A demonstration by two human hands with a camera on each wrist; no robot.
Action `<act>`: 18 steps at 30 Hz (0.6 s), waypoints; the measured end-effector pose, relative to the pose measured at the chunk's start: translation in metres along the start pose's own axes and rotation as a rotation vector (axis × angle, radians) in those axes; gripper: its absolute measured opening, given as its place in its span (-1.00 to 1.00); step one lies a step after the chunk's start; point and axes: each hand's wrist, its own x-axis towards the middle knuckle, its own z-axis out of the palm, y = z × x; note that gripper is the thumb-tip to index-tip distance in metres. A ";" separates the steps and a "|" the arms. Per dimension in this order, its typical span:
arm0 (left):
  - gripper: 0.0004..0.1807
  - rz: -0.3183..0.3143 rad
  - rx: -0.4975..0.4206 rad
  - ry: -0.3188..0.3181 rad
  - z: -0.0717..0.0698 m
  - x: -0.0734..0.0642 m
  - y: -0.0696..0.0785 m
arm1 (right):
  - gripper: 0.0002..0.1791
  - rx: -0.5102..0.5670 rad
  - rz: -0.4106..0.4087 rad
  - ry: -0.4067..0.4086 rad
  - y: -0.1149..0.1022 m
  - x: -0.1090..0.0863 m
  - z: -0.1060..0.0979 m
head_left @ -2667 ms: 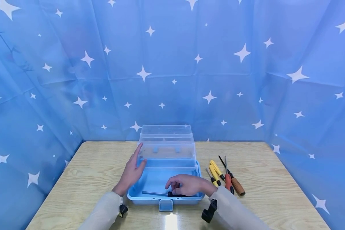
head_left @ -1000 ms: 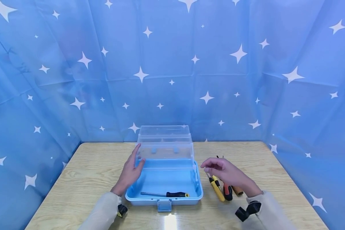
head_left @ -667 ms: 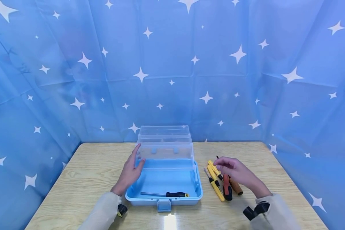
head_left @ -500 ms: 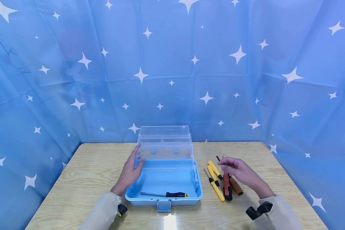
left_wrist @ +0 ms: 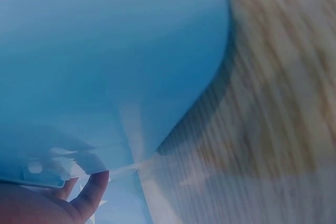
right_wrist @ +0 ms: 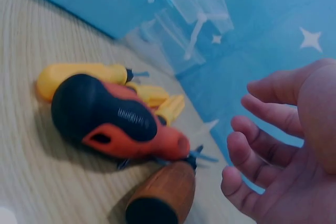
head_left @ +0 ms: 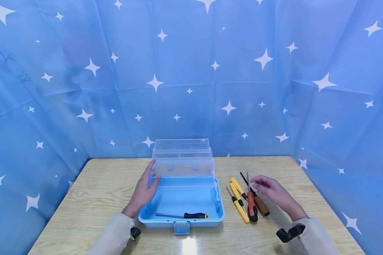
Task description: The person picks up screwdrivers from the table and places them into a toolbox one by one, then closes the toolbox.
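Note:
A light-blue toolbox [head_left: 186, 198] stands with its clear lid [head_left: 182, 156] raised. Inside, along the front, lies a black-handled screwdriver [head_left: 196, 215]. My left hand [head_left: 144, 191] rests at the box's left rear edge by the lid, fingers fairly straight. To the right of the box lie a red-and-black screwdriver [head_left: 251, 208], a wooden-handled screwdriver [head_left: 261, 206] and several yellow-handled screwdrivers [head_left: 241, 212]. Just right of the red one's shaft hovers my right hand [head_left: 276, 193], fingers loosely bent and holding nothing. The right wrist view shows its fingers [right_wrist: 262, 156] apart from the tools.
A wooden table [head_left: 108, 184] bears everything. Blue star-patterned cloth [head_left: 191, 71] hangs behind it and along both sides. A front latch [head_left: 182, 228] juts from the box toward me.
My right hand has left the black-handled screwdriver inside the box, passed over the yellow tools and moved right beyond the red screwdriver's shaft. My left hand stays at the box.

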 end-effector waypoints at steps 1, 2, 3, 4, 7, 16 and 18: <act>-0.28 0.000 -0.002 -0.001 0.000 0.000 0.000 | -0.57 0.006 0.003 0.002 0.002 0.000 0.000; -0.28 -0.001 -0.002 -0.001 0.000 0.000 0.000 | -0.57 0.010 0.005 0.000 0.005 0.000 -0.001; -0.28 -0.004 -0.002 -0.003 0.000 0.000 0.000 | -0.56 0.014 0.007 -0.001 0.007 -0.001 -0.001; -0.28 -0.006 -0.001 -0.004 0.000 0.000 0.000 | -0.56 0.019 0.010 -0.004 0.010 -0.001 -0.001; -0.28 0.005 0.004 -0.001 0.000 0.000 -0.002 | -0.55 0.027 0.038 0.002 0.016 0.000 -0.001; -0.27 0.015 0.003 0.011 0.001 0.000 -0.003 | -0.57 -0.002 0.102 0.038 0.029 -0.001 0.003; -0.27 0.011 0.001 0.010 0.001 0.000 -0.003 | -0.56 -0.003 0.102 0.045 0.030 -0.002 0.004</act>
